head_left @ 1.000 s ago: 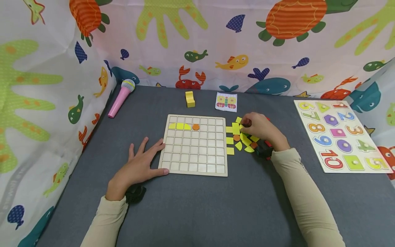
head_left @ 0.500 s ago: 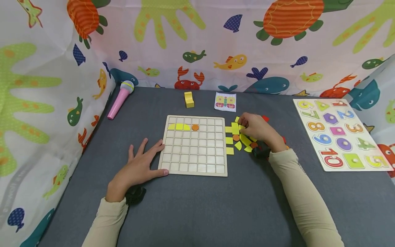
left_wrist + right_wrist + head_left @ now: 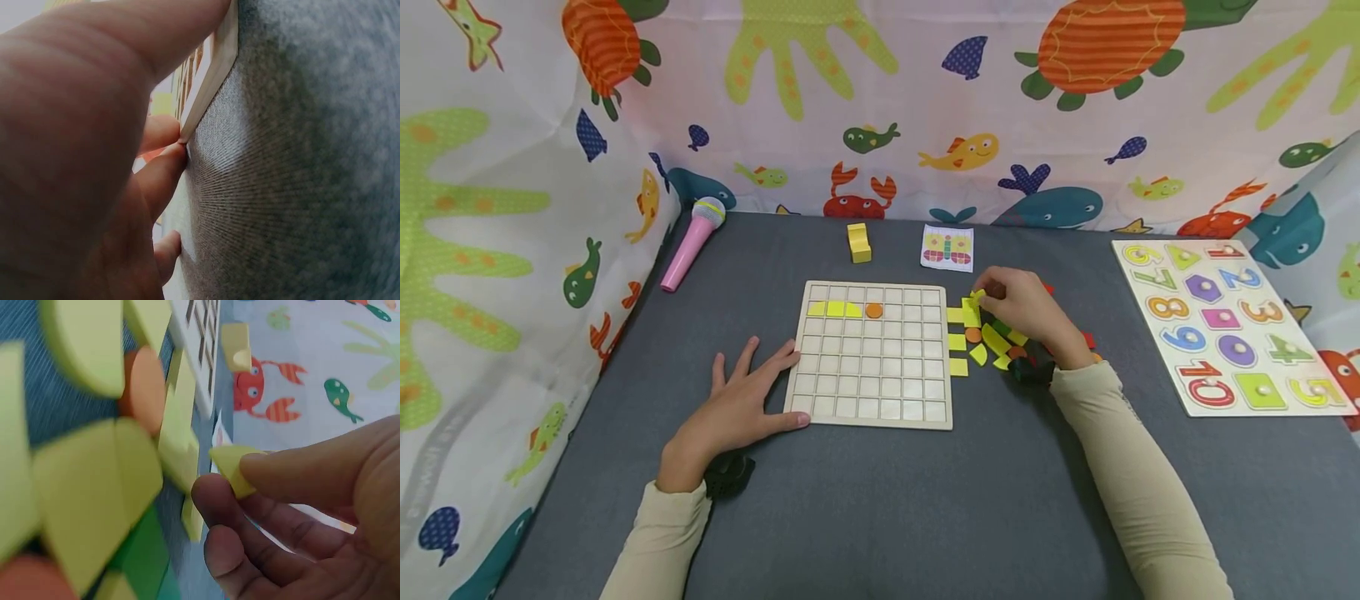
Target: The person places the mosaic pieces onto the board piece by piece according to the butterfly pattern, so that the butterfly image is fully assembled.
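My left hand point(image 3: 730, 417) lies with fingers spread, its thumb and fingertips touching the left edge of a pale wooden grid board point(image 3: 871, 426). Three yellow tiles point(image 3: 835, 308) and an orange round tile point(image 3: 874, 311) sit in one row near the board's top. Over the loose tiles to the board's right, my right hand point(image 3: 1026, 304) pinches a yellow quarter-round tile point(image 3: 232, 464) between thumb and finger, as the right wrist view shows. Below it are yellow pieces point(image 3: 100, 487), an orange disc point(image 3: 142, 389) and a green piece point(image 3: 145, 556). The hand covers part of this pile.
A small butterfly pattern card point(image 3: 947, 247) and a yellow block point(image 3: 859, 242) lie behind the board. At the far left is a pink toy microphone point(image 3: 692, 243). A number-and-shape puzzle board point(image 3: 1232, 329) lies at the right. Printed cloth point(image 3: 820, 117) stands around the grey table.
My right hand has lifted slightly out of the pile and now shows a yellow tile in its fingertips. My left hand stays at the board's edge.
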`<state>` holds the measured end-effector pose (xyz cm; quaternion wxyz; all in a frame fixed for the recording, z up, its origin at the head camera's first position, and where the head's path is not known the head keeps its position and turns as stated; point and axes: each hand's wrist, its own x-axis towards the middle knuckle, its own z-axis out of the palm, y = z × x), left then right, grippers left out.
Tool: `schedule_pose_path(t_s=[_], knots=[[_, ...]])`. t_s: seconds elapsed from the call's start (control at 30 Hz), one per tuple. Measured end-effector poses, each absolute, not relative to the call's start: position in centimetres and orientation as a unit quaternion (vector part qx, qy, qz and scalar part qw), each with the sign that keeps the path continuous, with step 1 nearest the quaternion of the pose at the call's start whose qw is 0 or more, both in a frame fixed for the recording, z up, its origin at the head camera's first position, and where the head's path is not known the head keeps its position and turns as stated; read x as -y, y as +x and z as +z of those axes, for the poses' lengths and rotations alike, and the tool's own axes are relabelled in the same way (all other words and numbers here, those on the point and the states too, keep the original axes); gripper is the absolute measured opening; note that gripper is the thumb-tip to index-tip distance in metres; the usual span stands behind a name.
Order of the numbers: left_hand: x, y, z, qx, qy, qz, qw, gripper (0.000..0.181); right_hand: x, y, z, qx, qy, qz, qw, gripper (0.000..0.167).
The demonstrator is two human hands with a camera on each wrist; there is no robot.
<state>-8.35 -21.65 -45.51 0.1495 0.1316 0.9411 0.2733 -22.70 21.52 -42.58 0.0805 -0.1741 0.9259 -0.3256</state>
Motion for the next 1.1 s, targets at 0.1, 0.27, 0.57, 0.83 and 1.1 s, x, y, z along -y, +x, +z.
schedule_pose_path(t_s=[0.1, 0.27, 0.57, 0.83, 1.1], knots=[[21.6, -8.3, -45.5, -0.941, 0.131, 0.273, 0.151, 0.1, -20.6, -22.7, -42.6, -0.918, -0.172, -0.351, 0.075, 0.01], [21.7, -8.3, -45.7, -0.941, 0.129, 0.274, 0.152, 0.1, -18.4, -22.9, -42.6, -0.9, -0.177, -0.391, 0.076, 0.007], [21.8, -8.4, -46.0, -0.943, 0.128, 0.267, 0.154, 0.101, -14.4, -23.0, -43.1, -0.858, -0.198, -0.459, 0.119, 0.007], [21.7, -8.4, -45.7, -0.943, 0.127, 0.27, 0.15, 0.101, -11.7, -23.0, -43.7, -0.868, -0.218, -0.431, 0.115, 0.007], [21.7, -8.3, -45.5, -0.942, 0.127, 0.273, 0.152, 0.1, -10.9, -23.4, -43.7, -0.886, -0.24, -0.379, 0.114, 0.003]])
